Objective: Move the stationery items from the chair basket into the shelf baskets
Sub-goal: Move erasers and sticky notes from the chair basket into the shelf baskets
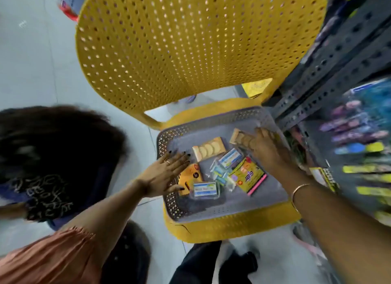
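Sticker card [243,138] lies at the far right of the grey basket [211,209] on the yellow chair [232,228]. I judge it light, flat and bendy, so pinch an edge. Right hand [267,148] reaches onto it; grip unclear through blur. Left hand [167,171] is spread flat over the orange pack [191,174]. Small boxes [204,189] and a yellow booklet [248,177] remain inside.

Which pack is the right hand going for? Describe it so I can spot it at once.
Find the yellow chair; a grey basket sits on its seat. At the basket's far right corner, under the right hand, lies a tan pack showing round pale discs. A similar pack lies nearer the middle, but no hand touches that one.
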### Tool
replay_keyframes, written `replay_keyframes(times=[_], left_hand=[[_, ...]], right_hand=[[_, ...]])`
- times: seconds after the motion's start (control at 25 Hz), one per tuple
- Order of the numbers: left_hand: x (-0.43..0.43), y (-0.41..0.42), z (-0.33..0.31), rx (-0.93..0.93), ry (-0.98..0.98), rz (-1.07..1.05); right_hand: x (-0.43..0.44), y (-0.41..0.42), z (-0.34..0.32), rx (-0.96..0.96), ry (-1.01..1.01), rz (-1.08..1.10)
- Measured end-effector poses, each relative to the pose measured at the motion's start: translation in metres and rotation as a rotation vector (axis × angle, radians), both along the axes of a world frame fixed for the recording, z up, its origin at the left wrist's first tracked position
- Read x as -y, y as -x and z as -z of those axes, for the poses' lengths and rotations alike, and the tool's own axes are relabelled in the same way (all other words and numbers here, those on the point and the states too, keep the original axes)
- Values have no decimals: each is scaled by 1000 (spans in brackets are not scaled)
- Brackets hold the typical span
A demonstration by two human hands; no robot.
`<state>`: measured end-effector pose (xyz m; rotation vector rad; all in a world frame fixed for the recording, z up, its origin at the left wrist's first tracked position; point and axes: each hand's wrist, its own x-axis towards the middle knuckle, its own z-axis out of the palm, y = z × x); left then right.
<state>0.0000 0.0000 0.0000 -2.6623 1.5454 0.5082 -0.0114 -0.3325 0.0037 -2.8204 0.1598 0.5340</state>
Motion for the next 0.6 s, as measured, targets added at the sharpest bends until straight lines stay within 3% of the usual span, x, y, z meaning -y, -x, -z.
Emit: replay_keyframes(times=[0.08,0.32,0.6], left_hand=[[-4,-2,5,23,3,5],[-5,2,2,17,30,0],[-6,3,4,0,36,-14]], right_hand=[[-3,-2,11,-70,41,-54],[-2,5,28,23,131,-117],[-11,11,12,31,73,44]])
